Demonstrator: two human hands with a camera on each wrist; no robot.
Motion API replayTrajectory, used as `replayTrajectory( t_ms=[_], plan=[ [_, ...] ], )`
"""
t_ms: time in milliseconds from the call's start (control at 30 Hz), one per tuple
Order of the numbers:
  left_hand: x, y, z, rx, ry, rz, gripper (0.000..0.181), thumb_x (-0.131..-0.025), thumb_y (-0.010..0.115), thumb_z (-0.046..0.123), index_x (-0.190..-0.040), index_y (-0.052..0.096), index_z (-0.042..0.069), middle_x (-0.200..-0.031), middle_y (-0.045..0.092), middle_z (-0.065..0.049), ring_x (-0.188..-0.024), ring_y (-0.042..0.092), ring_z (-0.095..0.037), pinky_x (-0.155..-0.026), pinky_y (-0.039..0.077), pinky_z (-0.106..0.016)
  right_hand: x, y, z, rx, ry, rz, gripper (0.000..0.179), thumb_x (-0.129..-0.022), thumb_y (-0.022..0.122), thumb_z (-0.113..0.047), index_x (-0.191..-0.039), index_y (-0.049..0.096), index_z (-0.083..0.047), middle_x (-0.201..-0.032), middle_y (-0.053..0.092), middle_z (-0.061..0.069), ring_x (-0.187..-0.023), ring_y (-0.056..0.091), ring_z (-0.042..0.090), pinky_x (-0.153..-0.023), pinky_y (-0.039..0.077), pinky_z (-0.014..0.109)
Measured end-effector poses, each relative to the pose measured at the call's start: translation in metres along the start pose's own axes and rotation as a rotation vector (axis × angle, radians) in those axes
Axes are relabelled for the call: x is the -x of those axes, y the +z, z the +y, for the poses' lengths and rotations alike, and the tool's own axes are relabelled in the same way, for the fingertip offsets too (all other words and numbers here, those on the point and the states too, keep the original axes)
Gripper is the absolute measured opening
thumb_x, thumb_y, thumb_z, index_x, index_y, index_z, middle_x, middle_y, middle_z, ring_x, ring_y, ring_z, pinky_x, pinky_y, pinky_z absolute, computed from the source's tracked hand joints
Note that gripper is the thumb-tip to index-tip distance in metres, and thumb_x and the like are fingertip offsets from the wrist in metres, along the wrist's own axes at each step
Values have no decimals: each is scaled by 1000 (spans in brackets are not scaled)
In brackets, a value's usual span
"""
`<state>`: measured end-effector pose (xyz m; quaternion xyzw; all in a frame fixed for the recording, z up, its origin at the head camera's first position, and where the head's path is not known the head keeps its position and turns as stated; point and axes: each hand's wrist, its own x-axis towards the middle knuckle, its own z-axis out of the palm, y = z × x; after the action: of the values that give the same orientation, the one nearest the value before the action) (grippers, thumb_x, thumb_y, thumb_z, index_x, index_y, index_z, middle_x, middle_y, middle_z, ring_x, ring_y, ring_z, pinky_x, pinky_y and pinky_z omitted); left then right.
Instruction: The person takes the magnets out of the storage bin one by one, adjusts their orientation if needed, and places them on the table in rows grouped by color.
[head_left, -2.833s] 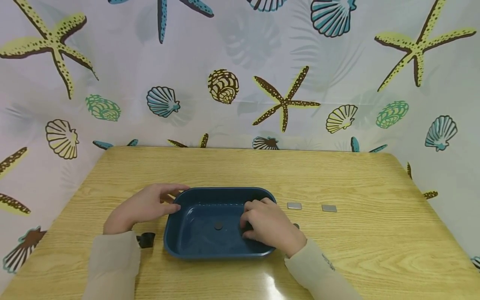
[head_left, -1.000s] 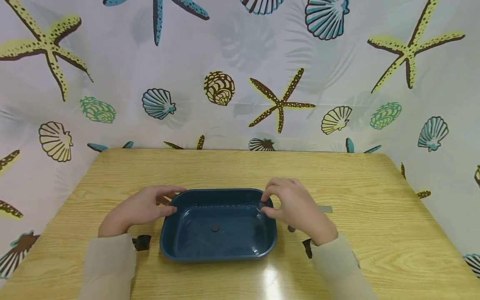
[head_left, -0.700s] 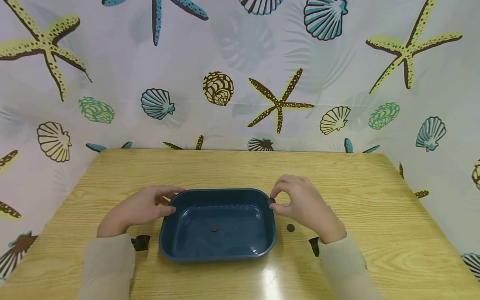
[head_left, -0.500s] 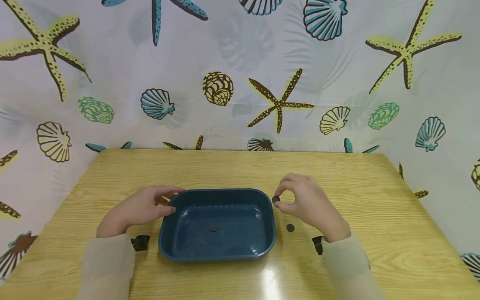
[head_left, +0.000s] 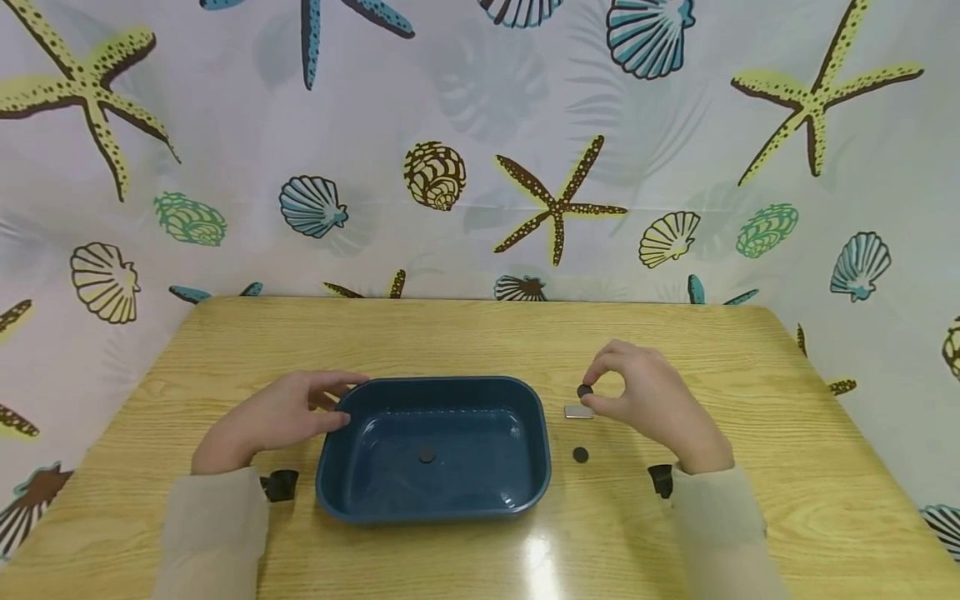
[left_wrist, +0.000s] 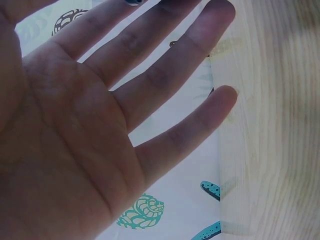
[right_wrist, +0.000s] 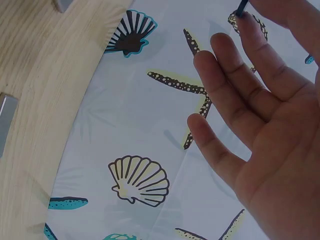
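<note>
My right hand (head_left: 648, 396) pinches a small dark round disc (head_left: 585, 391) between thumb and fingertip, just above a flat silver rectangular plate (head_left: 578, 412) on the table. In the right wrist view the disc (right_wrist: 242, 7) shows edge-on at the top; the other fingers are loosely extended. My left hand (head_left: 288, 418) touches the left end of a dark blue tray (head_left: 546, 450), its fingers fairly straight in the left wrist view. Inside the tray lies one dark disc (head_left: 426, 454). Another disc (head_left: 581, 455) rests on the table right of the tray.
A second silver plate (right_wrist: 7, 122) lies on the table, hidden behind my right hand in the head view. Black devices (head_left: 282, 485) sit at both wrists. A patterned cloth (head_left: 480, 125) hangs behind the wooden table (head_left: 420, 333).
My right hand has come out of the tray, over its right rim, and moved right with the pinched disc, uncovering the nearer silver plate. The left hand stays at the tray.
</note>
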<state>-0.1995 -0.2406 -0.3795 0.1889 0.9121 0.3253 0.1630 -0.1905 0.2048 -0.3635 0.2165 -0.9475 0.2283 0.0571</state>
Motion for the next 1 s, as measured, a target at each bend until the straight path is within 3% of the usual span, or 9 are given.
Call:
replayTrajectory(
  t_ms=[167,500,800,1000],
  plan=[
    [1,0,0,-2,5,2,54,-96,68,15,-148,54,5,-135,65,-24,-114,70,-36,-86,60,-43,4,-5,8,-6,40,-32,8,-88,81,-18,-94,76,-16,-110,72,2,-106,70,29,-93,57,49],
    [1,0,0,8,0,2,54,-96,68,14,-148,54,6,-135,65,-24,-115,69,-37,-88,60,-44,11,-14,23,-58,161,-154,6,-90,80,-18,-91,75,-17,-118,70,7,-120,64,36,-100,53,53],
    [1,0,-1,8,7,6,54,-96,68,14,-148,54,6,-136,65,-24,-115,69,-37,-90,60,-46,11,-3,38,-105,238,-274,7,-90,79,-20,-88,73,-20,-129,65,8,-128,58,38,-99,52,52],
    [0,0,-1,7,6,5,54,-96,68,15,-148,54,6,-136,65,-24,-115,69,-37,-89,60,-45,14,6,45,-118,241,-355,11,-87,81,-17,-81,73,-20,-135,64,11,-125,59,37,-99,51,52]
  ],
)
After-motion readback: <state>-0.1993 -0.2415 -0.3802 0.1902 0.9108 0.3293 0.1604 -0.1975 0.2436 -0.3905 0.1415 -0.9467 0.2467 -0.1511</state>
